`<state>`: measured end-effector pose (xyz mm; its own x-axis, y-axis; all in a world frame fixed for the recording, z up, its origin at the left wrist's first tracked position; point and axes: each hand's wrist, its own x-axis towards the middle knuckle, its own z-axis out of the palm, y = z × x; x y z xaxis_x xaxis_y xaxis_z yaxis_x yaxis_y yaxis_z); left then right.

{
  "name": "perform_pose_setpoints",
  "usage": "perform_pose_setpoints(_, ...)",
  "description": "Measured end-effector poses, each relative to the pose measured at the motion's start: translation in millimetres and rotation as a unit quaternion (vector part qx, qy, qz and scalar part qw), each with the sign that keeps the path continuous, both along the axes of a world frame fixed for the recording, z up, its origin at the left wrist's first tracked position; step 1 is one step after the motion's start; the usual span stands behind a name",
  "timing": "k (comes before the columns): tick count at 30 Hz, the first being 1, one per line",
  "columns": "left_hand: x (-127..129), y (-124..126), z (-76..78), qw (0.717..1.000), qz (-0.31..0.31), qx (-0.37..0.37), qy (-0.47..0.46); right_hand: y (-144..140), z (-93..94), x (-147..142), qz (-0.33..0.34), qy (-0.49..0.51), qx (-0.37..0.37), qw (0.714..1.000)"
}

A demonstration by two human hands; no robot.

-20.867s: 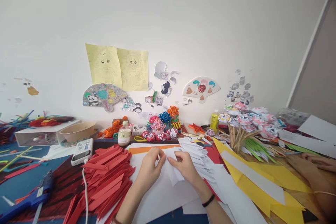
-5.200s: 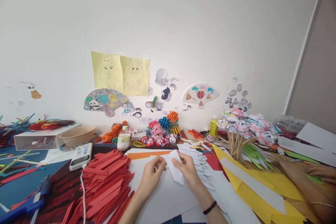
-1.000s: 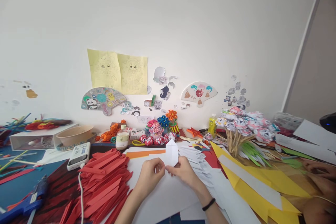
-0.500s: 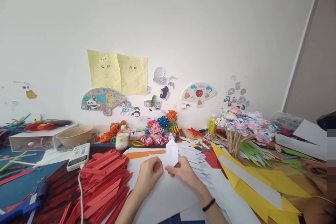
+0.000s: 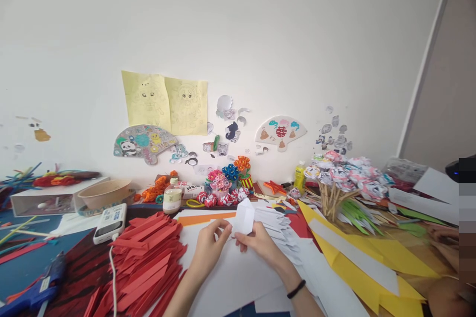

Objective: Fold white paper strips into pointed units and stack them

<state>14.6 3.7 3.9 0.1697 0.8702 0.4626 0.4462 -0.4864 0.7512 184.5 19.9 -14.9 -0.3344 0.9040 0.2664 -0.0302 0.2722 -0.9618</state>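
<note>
A small folded white paper piece (image 5: pixel 244 216) with a pointed top is held upright between both my hands above a large white sheet (image 5: pixel 238 272). My left hand (image 5: pixel 208 247) pinches its lower left edge with thumb and forefinger. My right hand (image 5: pixel 258 241), with a black band on the wrist, grips its lower right corner. Just behind and to the right lies a stack of similar folded white pieces (image 5: pixel 277 219). A big heap of folded red paper strips (image 5: pixel 148 255) lies to the left of my hands.
Yellow paper sheets (image 5: pixel 375 257) spread to the right, beside paper flowers on sticks (image 5: pixel 344 178). Another person's hand (image 5: pixel 444 235) rests at the far right. A power bank (image 5: pixel 109 216), bowl (image 5: pixel 104 193), small bottle (image 5: pixel 171 198) and blue glue gun (image 5: pixel 39 290) sit at left.
The folded white piece has tilted slightly to the right in my fingers and my hands have shifted a little. Five seconds ago it hung lower, pointing down.
</note>
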Motion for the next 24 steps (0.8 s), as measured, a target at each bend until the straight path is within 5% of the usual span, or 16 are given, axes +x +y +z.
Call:
perform_pose_setpoints(5, -1, 1, 1.0, 1.0, -0.006, 0.002, -0.004, -3, 3.1, 0, 0.044, -0.014, -0.002, 0.999)
perform_pose_setpoints(13, -6, 6, -3.8, 1.0, 0.03, 0.007, -0.001, 4, 3.3, 5, -0.022, -0.02, 0.036, 0.999)
perform_pose_setpoints(17, -7, 2, -3.9, 0.985, 0.049, 0.146, 0.076, 6, 2.1, 6, -0.043, -0.007, 0.024, 0.999)
perform_pose_setpoints(21, -10, 0, -7.1, 0.921, 0.055, 0.288, 0.255, 6, 2.3, 7, -0.048, 0.002, 0.014, 0.999)
perform_pose_setpoints(24, -12, 1, -9.5, 0.891, 0.049, 0.332, 0.304, 7, 1.9, 7, -0.043, 0.001, 0.011, 0.999)
